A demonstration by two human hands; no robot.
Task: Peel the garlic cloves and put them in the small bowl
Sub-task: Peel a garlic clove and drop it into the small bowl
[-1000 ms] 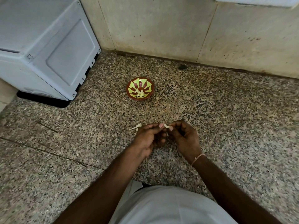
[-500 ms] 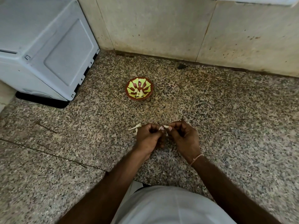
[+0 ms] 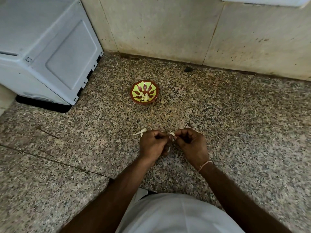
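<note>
While one small bowl (image 3: 144, 94) sits on the tabletop (image 3: 235, 132) with a few peeled cloves inside, the left hand (image 3: 152, 144) and right hand (image 3: 191, 145), nearer than the bowl, pinch one garlic clove (image 3: 171, 134) between curled fingers (image 3: 161, 134); no writing shows.

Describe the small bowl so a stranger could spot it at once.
Start at the grey appliance on the speckled counter, near the wall. The bowl sits alone to its right, farther from the person than both hands. It is the only round, colourful thing there: red-brown with yellow-green petal shapes, pale garlic pieces inside.
</note>
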